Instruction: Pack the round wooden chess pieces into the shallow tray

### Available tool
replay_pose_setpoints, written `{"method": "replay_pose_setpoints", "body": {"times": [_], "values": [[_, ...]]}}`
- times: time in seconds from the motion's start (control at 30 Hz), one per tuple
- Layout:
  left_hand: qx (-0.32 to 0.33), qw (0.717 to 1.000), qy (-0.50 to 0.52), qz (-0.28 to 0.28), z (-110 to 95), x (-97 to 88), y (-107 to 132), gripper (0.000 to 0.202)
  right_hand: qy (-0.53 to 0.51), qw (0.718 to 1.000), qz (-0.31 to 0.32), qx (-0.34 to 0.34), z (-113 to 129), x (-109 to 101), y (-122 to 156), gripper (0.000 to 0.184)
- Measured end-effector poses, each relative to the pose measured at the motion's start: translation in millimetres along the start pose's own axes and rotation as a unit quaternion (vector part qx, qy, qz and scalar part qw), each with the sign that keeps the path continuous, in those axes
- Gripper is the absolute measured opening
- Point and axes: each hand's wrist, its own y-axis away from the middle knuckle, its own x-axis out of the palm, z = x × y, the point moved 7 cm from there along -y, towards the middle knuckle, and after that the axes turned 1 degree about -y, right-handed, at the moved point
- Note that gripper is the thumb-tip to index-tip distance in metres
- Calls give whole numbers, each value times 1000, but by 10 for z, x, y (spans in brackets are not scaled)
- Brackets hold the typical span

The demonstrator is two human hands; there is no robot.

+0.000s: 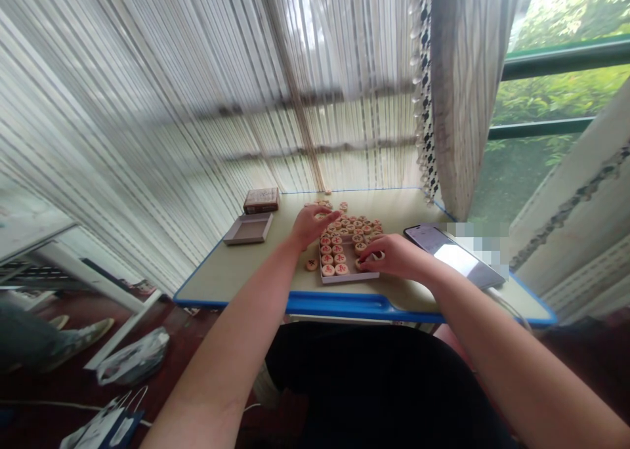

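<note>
A shallow white box [350, 277] stands near the desk's front edge. Two columns of round wooden xiangqi pieces [328, 270] with red characters fill its left side, and more pieces sit along its right side. My right hand [398, 257] reaches into that right side, fingertips closed on a xiangqi piece, which they partly hide. Over the far left corner of the box is my left hand [311, 226], fingers stretched apart beside the loose pieces. Behind the box lies a cluster of loose xiangqi pieces [361, 224]. A single piece [312, 264] with a dark character rests left of the box.
At the desk's back left are an empty box lid [249, 230] and a brown box [261, 200]. A phone [428, 239] and a silver device [467, 268] lie on the right. String curtains [207, 107] hang behind the desk. Someone's foot [83, 337] shows at lower left.
</note>
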Motion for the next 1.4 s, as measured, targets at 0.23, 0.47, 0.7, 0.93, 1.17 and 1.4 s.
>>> {"method": "replay_pose_setpoints", "body": {"times": [0.23, 0.47, 0.7, 0.93, 1.17, 1.4], "values": [[-27, 999, 32, -11, 120, -18, -9, 48, 19, 999, -29, -18, 18, -42, 20, 17], [-29, 999, 26, -8, 99, -27, -6, 46, 26, 999, -23, -7, 15, -37, 26, 17], [-29, 999, 25, -9, 137, -22, -21, 45, 28, 999, -20, -4, 11, -36, 28, 14], [-39, 999, 32, -6, 125, -26, -4, 44, 33, 999, -19, 7, 2, -31, 36, 18], [-77, 980, 76, -167, 342, -279, -54, 37, 27, 996, -66, 53, -76, -104, 38, 34], [-213, 967, -43, -132, 703, -269, -47, 36, 79, 972, -209, 78, -256, -251, -45, 31]]}}
